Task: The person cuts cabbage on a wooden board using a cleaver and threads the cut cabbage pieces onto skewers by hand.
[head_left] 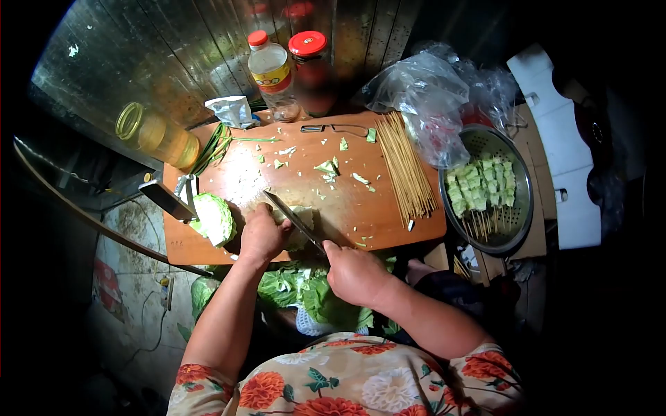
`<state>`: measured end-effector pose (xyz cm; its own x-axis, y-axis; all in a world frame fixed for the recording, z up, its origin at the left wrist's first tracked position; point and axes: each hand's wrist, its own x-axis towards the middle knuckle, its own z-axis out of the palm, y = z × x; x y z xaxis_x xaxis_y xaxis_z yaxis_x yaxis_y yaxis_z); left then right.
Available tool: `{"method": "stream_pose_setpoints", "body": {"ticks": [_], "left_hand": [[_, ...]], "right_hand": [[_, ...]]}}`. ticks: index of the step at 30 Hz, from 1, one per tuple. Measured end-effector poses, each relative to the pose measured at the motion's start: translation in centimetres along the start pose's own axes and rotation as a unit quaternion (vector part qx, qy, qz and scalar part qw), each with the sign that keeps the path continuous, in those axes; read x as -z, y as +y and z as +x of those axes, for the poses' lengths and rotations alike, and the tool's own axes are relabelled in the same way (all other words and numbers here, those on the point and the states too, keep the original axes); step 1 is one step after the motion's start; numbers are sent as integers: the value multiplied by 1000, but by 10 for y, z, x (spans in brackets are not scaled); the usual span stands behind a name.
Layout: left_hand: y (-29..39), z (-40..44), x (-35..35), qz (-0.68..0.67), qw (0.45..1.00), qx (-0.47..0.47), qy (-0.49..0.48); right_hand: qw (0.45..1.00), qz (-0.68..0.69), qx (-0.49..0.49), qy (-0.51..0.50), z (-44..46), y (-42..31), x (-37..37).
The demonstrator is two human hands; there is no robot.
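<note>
Cabbage piece [303, 220] under left hand [263, 234], beside its fingers; left hand pressing it down. Right hand [352, 272] gripping handle of knife [294, 218], long metal blade angled over pale, leafy chunk. Smooth wooden counter [333, 166].

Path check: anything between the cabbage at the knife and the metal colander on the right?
Yes: the bundle of loose skewers, lying along the right side of the board, between the cabbage and the colander. The plastic bag sits mostly beyond that line, away from the person.
</note>
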<state>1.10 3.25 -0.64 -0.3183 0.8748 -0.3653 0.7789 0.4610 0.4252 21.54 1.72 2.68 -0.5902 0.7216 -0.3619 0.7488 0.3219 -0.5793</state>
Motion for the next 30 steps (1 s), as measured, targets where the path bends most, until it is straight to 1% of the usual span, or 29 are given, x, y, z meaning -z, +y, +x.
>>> {"method": "stream_pose_setpoints", "body": {"ticks": [5,7,11,13,17,19,20,22,23,24,25,26,27,28,29,30], "left_hand": [[11,0,2,25,1000,-4,-3],[16,0,3,62,998,-22,3],[27,-3,4,75,997,-25,4],[32,-8,5,87,996,-26,11],[20,-5,11,61,998,-14,-4],[6,2,16,22,1000,-10,0],[-1,8,18,9,1000,8,-11],[-18,17,19,-42,999,8,14],[-31,27,14,-66,997,6,27],[-36,30,12,-130,991,21,35],[-39,32,9,-132,990,20,38],[-41,32,8,-110,991,33,62],[-43,31,7,-89,991,47,86],[-46,29,7,-54,995,29,83],[-45,26,9,-54,994,31,85],[-39,19,15,-15,998,60,28]], "right_hand": [[1000,-12,6,13,5,0,6],[998,10,-38,-44,15,5,6],[998,8,-48,-48,39,22,-12],[999,18,-30,4,47,35,-31],[1000,9,-25,11,43,38,-37],[999,8,-22,35,39,33,-30],[999,6,-20,34,34,29,-25],[992,49,3,117,26,21,-14],[992,45,6,117,25,24,-11],[986,19,5,167,24,27,-8],[976,-6,4,217,23,28,-3],[977,-59,-40,199,23,30,5],[976,-60,-69,197,24,34,11],[967,-85,-79,226,29,49,6],[957,-109,-90,253,33,63,1],[963,-113,-164,182,33,58,13]]}}
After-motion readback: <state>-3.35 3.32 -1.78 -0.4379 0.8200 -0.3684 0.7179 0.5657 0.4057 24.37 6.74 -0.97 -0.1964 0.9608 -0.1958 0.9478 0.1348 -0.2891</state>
